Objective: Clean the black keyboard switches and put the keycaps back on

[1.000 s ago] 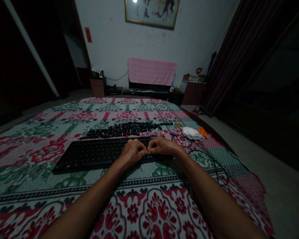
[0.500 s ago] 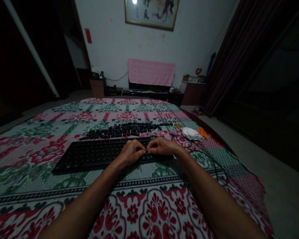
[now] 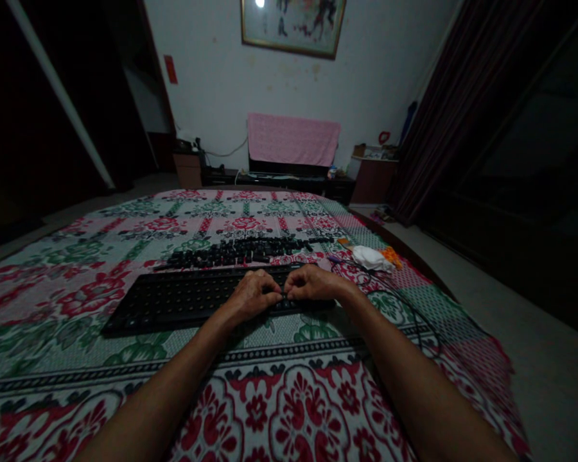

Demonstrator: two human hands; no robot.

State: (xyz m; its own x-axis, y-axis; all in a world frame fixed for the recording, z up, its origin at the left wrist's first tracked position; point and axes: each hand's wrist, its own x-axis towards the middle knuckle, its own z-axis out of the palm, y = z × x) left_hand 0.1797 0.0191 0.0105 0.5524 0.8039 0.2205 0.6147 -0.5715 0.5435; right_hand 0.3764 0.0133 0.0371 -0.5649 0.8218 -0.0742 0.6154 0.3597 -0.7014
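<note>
A black keyboard [image 3: 173, 296] lies flat on the patterned bedspread, its keycaps off over most of the left and middle, with rows of small round key seats showing. Over its right part, my left hand [image 3: 254, 294] is closed, thumb and forefinger pinched together. Facing it at the same spot, my right hand [image 3: 311, 283] is pinched too. The two sets of fingertips almost meet. Anything between them is too small and dark to make out. Just beyond the keyboard, many loose black keycaps [image 3: 241, 249] lie in a long heap.
Right of the keyboard lie a white cloth [image 3: 372, 258], an orange cloth [image 3: 392, 256] and a dark looped cable [image 3: 409, 308]. The bedspread [image 3: 298, 410] covers the surface under my arms. Beyond its far edge stands a low cabinet with a pink towel [image 3: 293, 139] over a screen.
Hardly anything differs. Both hands stay pinched over the same part of the keyboard, with only a very slight shift of the fingertips.
</note>
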